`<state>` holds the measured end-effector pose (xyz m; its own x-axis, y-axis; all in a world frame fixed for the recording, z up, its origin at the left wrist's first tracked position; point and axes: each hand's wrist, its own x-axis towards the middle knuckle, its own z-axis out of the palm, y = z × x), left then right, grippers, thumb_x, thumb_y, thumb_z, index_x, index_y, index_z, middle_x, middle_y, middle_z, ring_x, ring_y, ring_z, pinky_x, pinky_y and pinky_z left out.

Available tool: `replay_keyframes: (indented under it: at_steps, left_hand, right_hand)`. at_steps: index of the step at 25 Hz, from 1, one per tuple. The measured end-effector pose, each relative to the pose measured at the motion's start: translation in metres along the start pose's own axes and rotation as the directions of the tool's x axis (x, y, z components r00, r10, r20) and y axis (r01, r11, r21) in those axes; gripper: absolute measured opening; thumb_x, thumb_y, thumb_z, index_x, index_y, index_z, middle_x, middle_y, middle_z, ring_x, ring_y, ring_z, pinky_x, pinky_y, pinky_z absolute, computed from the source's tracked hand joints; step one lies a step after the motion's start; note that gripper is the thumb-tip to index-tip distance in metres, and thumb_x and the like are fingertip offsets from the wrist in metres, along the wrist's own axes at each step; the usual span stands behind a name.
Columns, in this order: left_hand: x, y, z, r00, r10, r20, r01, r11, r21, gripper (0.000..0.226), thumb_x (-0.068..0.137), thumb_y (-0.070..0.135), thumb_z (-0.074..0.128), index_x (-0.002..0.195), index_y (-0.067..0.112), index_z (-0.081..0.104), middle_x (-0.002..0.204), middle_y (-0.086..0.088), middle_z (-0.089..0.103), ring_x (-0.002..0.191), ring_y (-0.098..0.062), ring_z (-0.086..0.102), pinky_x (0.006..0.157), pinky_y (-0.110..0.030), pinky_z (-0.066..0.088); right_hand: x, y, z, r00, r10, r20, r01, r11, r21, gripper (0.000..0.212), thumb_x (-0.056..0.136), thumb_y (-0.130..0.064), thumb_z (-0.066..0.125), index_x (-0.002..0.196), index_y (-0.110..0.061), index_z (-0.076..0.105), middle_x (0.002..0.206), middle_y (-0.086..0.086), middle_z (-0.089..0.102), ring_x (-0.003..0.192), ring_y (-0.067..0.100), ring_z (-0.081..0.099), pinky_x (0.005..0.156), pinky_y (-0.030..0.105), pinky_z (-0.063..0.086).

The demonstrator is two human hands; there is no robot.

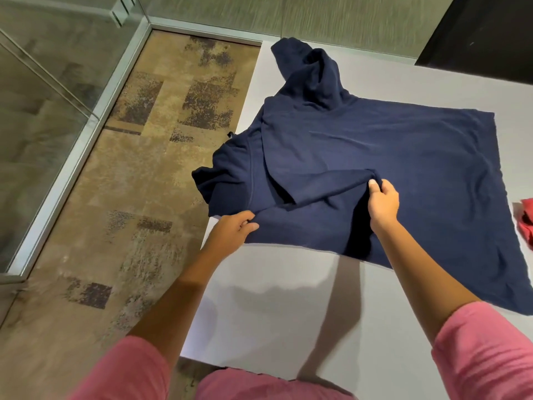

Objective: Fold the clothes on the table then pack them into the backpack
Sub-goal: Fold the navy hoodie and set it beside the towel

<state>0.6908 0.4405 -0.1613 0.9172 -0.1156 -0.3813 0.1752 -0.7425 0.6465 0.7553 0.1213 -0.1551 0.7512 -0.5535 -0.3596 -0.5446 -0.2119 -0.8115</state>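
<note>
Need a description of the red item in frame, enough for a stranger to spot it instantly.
Start at the grey table and follow the spread navy hoodie toward the frame's right edge. Just past it lies a crumpled red cloth, cut off by the frame: the only red thing on the table.

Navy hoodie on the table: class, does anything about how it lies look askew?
Yes. The navy hoodie lies skewed on the table, and part of it overhangs the table's left edge, above the floor.

Office: glass partition (pixel 43 82), carpet tiles (pixel 161 116)
</note>
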Motion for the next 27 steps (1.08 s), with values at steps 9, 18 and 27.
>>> replay_keyframes:
  at_steps: [9,18,27]
  left_hand:
    - [0.012,-0.019,-0.001,0.995,-0.024,-0.096,0.02,0.999,-0.039,0.038,0.098,0.036,0.048,0.077,0.009,0.063,0.07,0.0,0.065,0.069,-0.021,0.06,0.063,-0.035,0.049]
    - [-0.001,-0.041,-0.012,0.992,-0.127,0.002,0.116,0.9,-0.421,0.03,0.095,0.042,0.054,0.099,0.018,0.071,0.08,0.011,0.069,0.059,-0.005,0.053,0.061,-0.027,0.045]
    - [0.025,-0.023,-0.006,0.979,-0.185,-0.083,0.182,0.982,-0.048,0.024,0.088,0.029,0.064,0.074,0.01,0.064,0.065,-0.001,0.06,0.07,-0.024,0.06,0.067,-0.038,0.054]
  right_hand:
    - [-0.064,-0.02,0.082,0.4,-0.621,0.674,0.89,0.438,-0.126,0.028,0.083,-0.003,0.054,0.108,-0.01,0.065,0.11,0.006,0.061,0.102,0.023,0.058,0.086,0.04,0.049]
    - [-0.069,-0.04,0.118,0.5,-0.196,0.843,0.755,0.575,-0.314,0.018,0.09,-0.025,0.064,0.099,-0.011,0.068,0.088,0.001,0.062,0.082,0.016,0.052,0.073,0.027,0.039]
    - [-0.069,-0.021,0.138,0.675,-0.247,0.695,0.685,0.559,-0.467,0.028,0.088,-0.019,0.066,0.112,-0.007,0.059,0.11,0.01,0.059,0.099,0.029,0.057,0.081,0.041,0.05]
